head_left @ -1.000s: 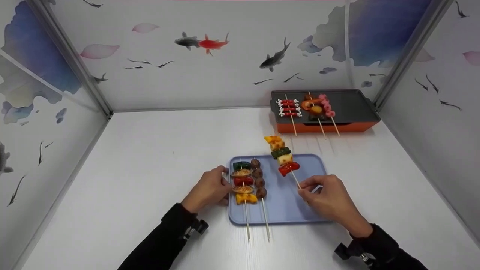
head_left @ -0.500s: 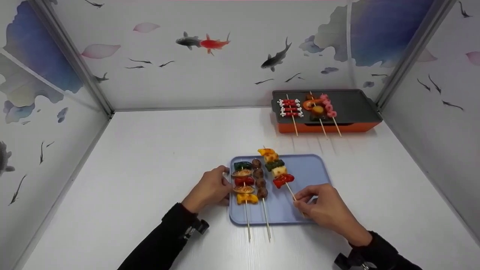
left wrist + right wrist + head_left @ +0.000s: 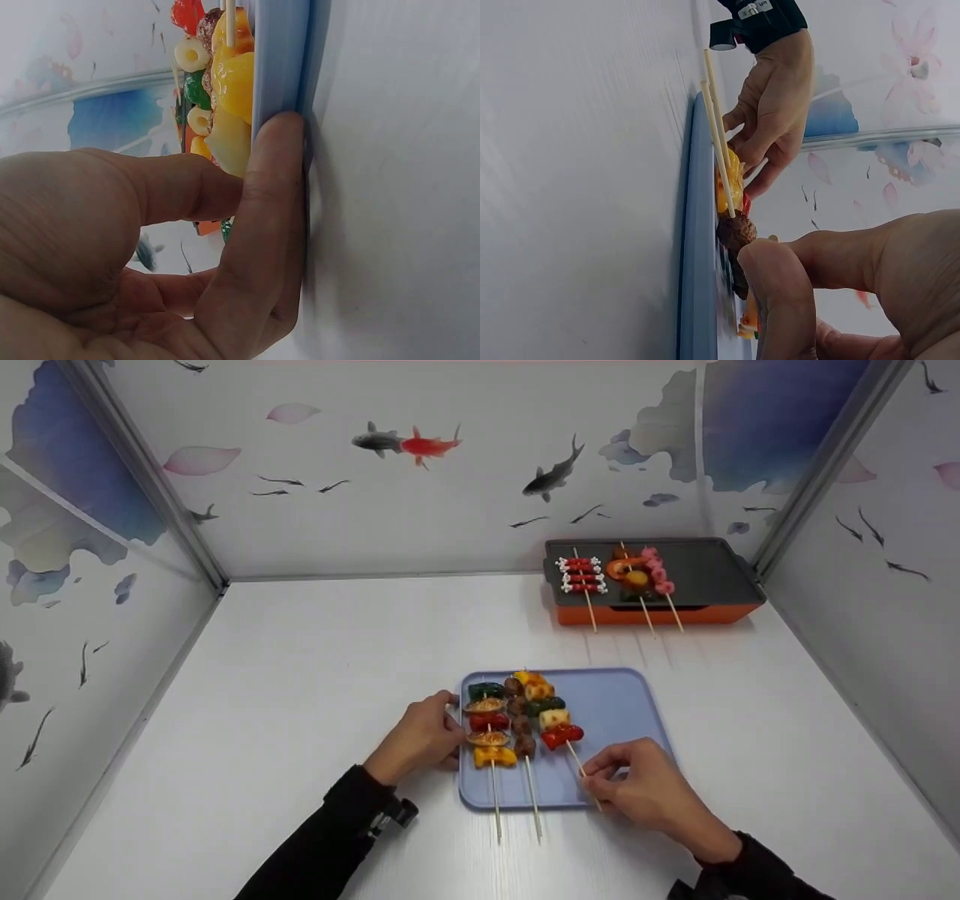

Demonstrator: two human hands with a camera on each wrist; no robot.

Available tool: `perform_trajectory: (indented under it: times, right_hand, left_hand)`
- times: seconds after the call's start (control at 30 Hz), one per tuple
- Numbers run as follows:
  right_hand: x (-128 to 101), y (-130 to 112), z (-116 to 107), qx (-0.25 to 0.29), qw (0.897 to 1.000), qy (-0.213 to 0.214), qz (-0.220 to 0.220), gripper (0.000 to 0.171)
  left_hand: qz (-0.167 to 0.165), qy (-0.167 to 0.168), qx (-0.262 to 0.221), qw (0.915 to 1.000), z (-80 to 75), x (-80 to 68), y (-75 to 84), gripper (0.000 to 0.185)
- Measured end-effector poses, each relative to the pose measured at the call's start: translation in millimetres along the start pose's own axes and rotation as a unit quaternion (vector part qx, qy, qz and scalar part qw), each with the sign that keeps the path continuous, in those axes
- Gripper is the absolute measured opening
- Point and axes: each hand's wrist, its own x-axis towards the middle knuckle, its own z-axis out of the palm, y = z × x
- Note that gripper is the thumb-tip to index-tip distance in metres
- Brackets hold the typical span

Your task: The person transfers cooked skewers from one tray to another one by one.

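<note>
My right hand (image 3: 645,784) pinches the wooden stick of a vegetable skewer (image 3: 555,718), with red, pale, green and yellow pieces, slanting over the blue tray (image 3: 615,697). Its far end overlaps the meatball skewer (image 3: 525,746) in the head view. Left of that lies another skewer (image 3: 489,721) of green, red and yellow pieces with browned slices between them. Both of their sticks stick out past the tray's near rim. At the tray's left edge, my left hand (image 3: 420,739) holds the rim between thumb and fingers; in the left wrist view its fingers (image 3: 274,161) lie along the outer wall.
An orange grill with a black top (image 3: 705,574) stands at the back right, bearing several skewers, among them a red-and-white one (image 3: 581,576) and a pink one (image 3: 658,570). Their sticks overhang its front. Printed wall panels (image 3: 465,532) enclose the white table (image 3: 330,660) behind and at both sides.
My right hand has brought the vegetable skewer down and toward me, its pieces now over the tray beside the meatballs. My left hand has stayed at the tray's left edge.
</note>
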Motion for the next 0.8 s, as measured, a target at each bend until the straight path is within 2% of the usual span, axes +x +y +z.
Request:
perform_trajectory:
  times: [0.3, 0.47, 0.8]
  right_hand:
    - [-1, 2, 9, 0.006, 1.0, -0.016, 0.012, 0.014]
    - [-3, 3, 15, 0.04, 0.998, -0.035, 0.024, 0.019]
    - [-5, 2, 21, 0.058, 0.997, -0.054, 0.013, 0.024]
  left_hand:
    - [-0.008, -0.004, -0.01, 0.9999, 1.2, -0.7, -0.6, 0.061]
    - [-0.005, -0.005, -0.009, 0.9999, 1.0, -0.7, -1.1, 0.061]
    - [0.001, 0.001, 0.01, 1.0, -0.4, 0.1, -0.3, 0.062]
